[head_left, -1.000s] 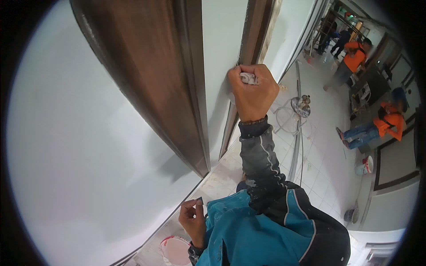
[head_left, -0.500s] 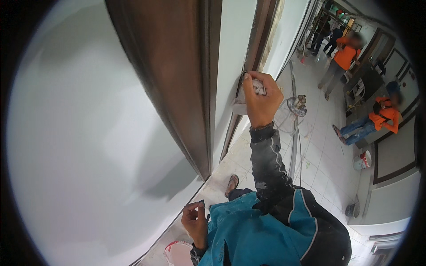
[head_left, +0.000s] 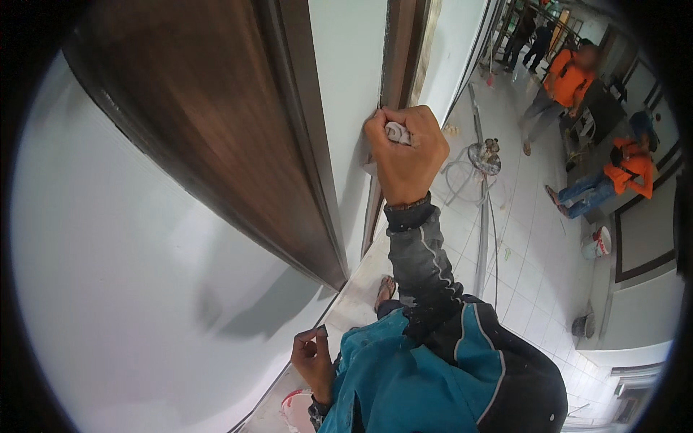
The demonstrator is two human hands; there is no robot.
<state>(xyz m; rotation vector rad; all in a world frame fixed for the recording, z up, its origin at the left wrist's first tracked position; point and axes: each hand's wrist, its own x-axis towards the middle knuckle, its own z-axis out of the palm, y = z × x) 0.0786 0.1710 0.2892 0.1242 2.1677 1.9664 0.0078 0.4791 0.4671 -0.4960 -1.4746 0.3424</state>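
My right hand (head_left: pixel 406 151) is closed round a crumpled whitish cloth (head_left: pixel 397 133), its fingertips against the edge of a narrow dark wooden frame (head_left: pixel 393 65) on the white wall. To its left stands a wide, glossy dark-brown wooden trim or door (head_left: pixel 195 101), with a pale wall strip (head_left: pixel 346 65) between the two. Low in the picture, my left hand (head_left: pixel 312 361) pinches a small dark piece (head_left: pixel 321 331) in front of my teal and black jacket. A white bucket with red marks (head_left: pixel 296 408) is partly hidden below that hand.
Two people in orange shirts (head_left: pixel 567 83) (head_left: pixel 626 169) stand along the tiled corridor (head_left: pixel 520 274), with others near scaffolding (head_left: pixel 538 40). A metal tool with a coiled hose (head_left: pixel 485 157) and a long rail lie on the floor. A white bucket (head_left: pixel 596 243) and a dark pail (head_left: pixel 583 325) are at the right.
My right hand stays on the frame's edge, having moved slightly right, then back left in the picture as the view shifted. My left hand holds still. The farther orange-shirted person has changed posture.
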